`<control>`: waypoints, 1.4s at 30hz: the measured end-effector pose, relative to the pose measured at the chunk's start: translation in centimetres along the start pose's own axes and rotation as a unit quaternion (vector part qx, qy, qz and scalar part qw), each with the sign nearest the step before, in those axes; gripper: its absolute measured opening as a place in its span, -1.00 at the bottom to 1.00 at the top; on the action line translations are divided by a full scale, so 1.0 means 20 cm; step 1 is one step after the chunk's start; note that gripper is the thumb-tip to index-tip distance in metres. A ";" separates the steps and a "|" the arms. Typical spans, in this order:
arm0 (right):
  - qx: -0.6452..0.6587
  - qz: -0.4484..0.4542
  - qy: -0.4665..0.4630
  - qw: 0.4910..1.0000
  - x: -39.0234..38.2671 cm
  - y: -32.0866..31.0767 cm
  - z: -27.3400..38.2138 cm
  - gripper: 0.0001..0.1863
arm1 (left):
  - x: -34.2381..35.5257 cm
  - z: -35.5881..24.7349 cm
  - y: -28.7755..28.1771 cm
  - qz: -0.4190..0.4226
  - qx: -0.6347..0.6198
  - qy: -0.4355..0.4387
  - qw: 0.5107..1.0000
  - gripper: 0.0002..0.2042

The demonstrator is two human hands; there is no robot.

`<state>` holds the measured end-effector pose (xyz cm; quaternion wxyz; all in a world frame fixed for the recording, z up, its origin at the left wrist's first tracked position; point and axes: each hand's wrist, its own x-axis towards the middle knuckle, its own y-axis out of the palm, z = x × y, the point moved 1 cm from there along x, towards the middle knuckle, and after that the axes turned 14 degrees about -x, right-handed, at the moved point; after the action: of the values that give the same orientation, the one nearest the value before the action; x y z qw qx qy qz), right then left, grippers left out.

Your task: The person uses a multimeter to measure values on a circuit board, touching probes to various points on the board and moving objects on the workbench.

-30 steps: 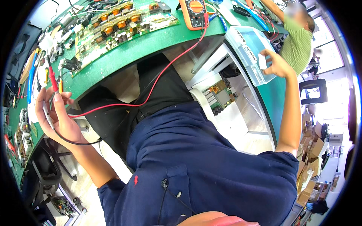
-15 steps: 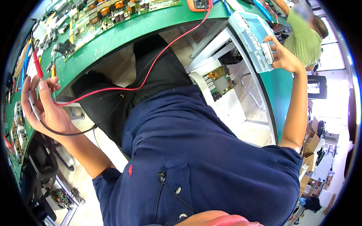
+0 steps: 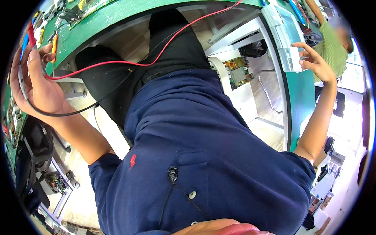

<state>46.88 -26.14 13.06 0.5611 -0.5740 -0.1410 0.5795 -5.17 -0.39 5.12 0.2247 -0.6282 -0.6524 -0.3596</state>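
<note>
My left hand (image 3: 41,88), raised at the bench's left side, is closed round a pair of test probes. The red probe (image 3: 31,36) points up past the fingertips. Along the palm lies the second, dark probe (image 3: 22,80), its black cable looping over the wrist. My right hand (image 3: 322,67) reaches to a clear plastic box (image 3: 276,27) at the bench's right edge. Its curled fingers touch the box's near end. Whether anything small is between those fingers, I cannot make out.
A red lead (image 3: 137,64) sags across my lap. Circuit boards and hand tools lie on the green bench (image 3: 113,21). Another board (image 3: 237,72) rests on a white surface below. Beside the box, a person in a green shirt (image 3: 331,49) stands at the far right.
The view has shifted, so the bench sits higher and the box farther right. A whitish piece seen at my right fingers earlier no longer shows. My left hand still holds the probes.
</note>
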 end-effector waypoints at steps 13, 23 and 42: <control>0.042 -0.054 0.042 0.997 0.07 0.06 -0.02 -0.57 | 0.00 -0.01 -0.02 -0.001 0.016 -0.017 1.000 -0.71; 0.009 -0.043 0.054 0.998 0.07 0.01 0.01 -0.54 | 0.00 0.00 -0.02 -0.003 0.009 -0.017 1.000 -0.71; 0.027 -0.087 0.076 0.993 0.07 0.02 -0.02 -0.55 | -0.01 -0.02 0.02 -0.022 0.030 -0.031 0.999 -0.70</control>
<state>47.37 -25.34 12.03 0.6334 -0.5865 -0.1316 0.4873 -4.89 -0.90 5.32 0.2150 -0.6179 -0.6828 -0.3251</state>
